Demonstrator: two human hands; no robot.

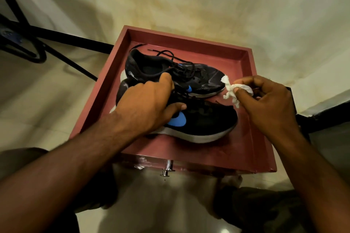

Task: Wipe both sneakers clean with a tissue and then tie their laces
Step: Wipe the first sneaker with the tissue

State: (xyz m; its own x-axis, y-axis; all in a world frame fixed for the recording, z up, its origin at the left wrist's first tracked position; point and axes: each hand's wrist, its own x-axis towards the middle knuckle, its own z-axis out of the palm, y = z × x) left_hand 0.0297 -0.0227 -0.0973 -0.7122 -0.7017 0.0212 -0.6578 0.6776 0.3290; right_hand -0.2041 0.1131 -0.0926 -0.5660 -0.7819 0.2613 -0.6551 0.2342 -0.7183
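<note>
Two black sneakers with blue logos and white soles lie side by side in a red wooden tray [248, 149], toes pointing right. My left hand [149, 106] grips the near sneaker [206, 121] over its collar and tongue. The far sneaker [191, 75] lies behind it with its black laces loose and trailing toward the tray's back wall. My right hand [265, 100] hovers just right of the sneakers' toes and pinches a crumpled white tissue [233, 91] between thumb and fingers.
The tray sits on a low stand with a metal knob [167, 169] at its front edge. A cream wall rises behind it. Black metal furniture legs [62, 43] stand at the left on the pale tiled floor. My knees show at the bottom corners.
</note>
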